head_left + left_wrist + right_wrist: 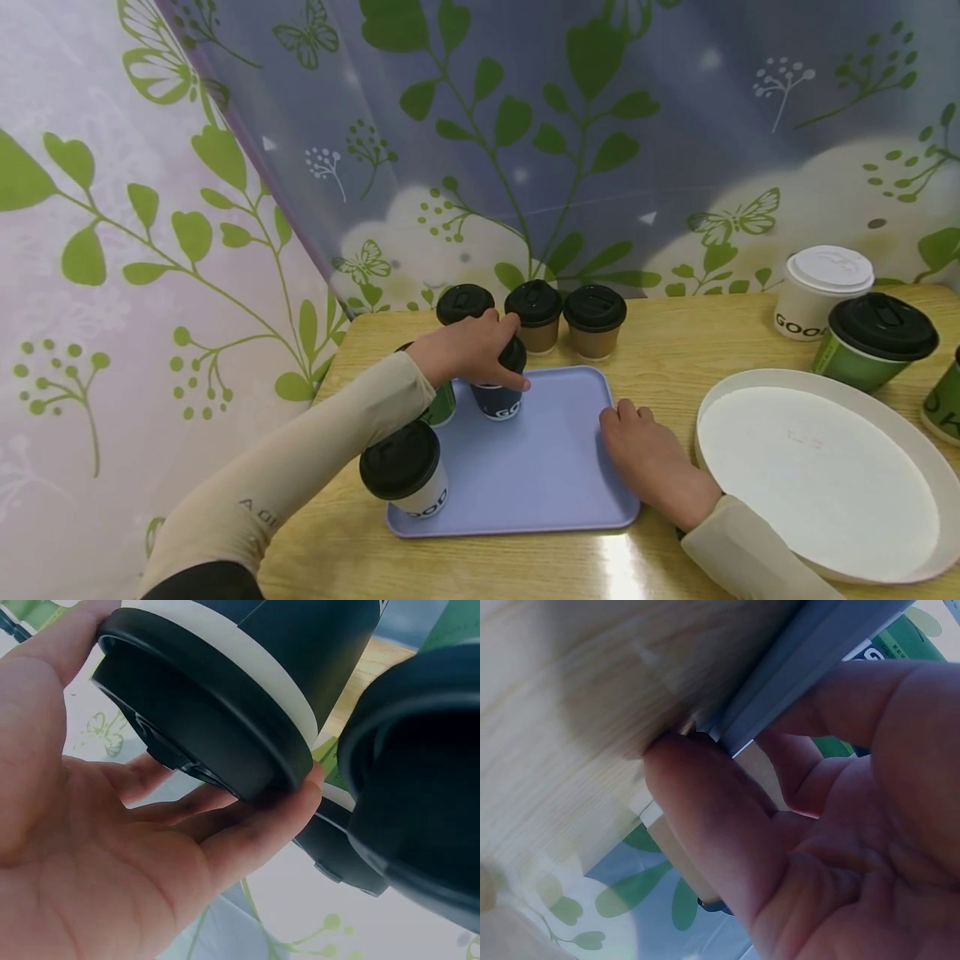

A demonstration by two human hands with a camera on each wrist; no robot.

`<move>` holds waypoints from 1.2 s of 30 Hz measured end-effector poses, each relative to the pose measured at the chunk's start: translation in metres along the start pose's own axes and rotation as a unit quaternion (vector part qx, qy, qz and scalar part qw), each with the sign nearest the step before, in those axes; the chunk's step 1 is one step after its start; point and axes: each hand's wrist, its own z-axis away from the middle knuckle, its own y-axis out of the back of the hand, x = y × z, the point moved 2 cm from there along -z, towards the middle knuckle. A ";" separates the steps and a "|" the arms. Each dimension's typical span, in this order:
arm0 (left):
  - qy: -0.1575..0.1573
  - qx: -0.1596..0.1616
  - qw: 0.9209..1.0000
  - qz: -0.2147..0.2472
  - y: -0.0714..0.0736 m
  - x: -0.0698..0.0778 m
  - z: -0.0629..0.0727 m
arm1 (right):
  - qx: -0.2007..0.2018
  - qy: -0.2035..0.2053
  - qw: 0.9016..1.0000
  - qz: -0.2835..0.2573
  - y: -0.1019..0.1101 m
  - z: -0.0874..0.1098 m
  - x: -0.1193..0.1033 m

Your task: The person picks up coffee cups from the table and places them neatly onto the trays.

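My left hand [474, 348] grips a dark navy paper cup [498, 402] from above, fingers and thumb round its black lid [202, 712]. That cup is at the back left of a lavender tray [525, 475]; whether its base touches the tray is hard to tell. Beside it, partly behind my forearm, a green cup [444, 407] stands on the tray. A white cup with a black lid [424, 498] occupies the front left corner. At the right edge, my right hand [651, 458] pinches the tray's rim [802, 667] between thumb and fingers.
Behind the tray stand two brown cups [596, 340] and another black-lidded cup [461, 302] partly hidden by my left hand. To the right lies a large round white tray [817, 483]. Near it are a white-lidded cup [802, 308] and green cups [862, 358]. A patterned curtain [525, 167] hangs behind.
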 end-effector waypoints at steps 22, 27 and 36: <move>0.003 0.003 1.000 0.000 -0.002 0.000 0.003 | -0.005 0.001 1.000 0.002 0.001 -0.001 0.000; 0.002 0.006 1.000 -0.009 -0.002 -0.001 0.004 | -0.018 -0.004 1.000 0.001 0.002 -0.002 -0.001; 0.001 0.021 1.000 0.014 0.016 -0.001 0.000 | -0.012 -0.002 1.000 0.007 0.001 -0.001 -0.001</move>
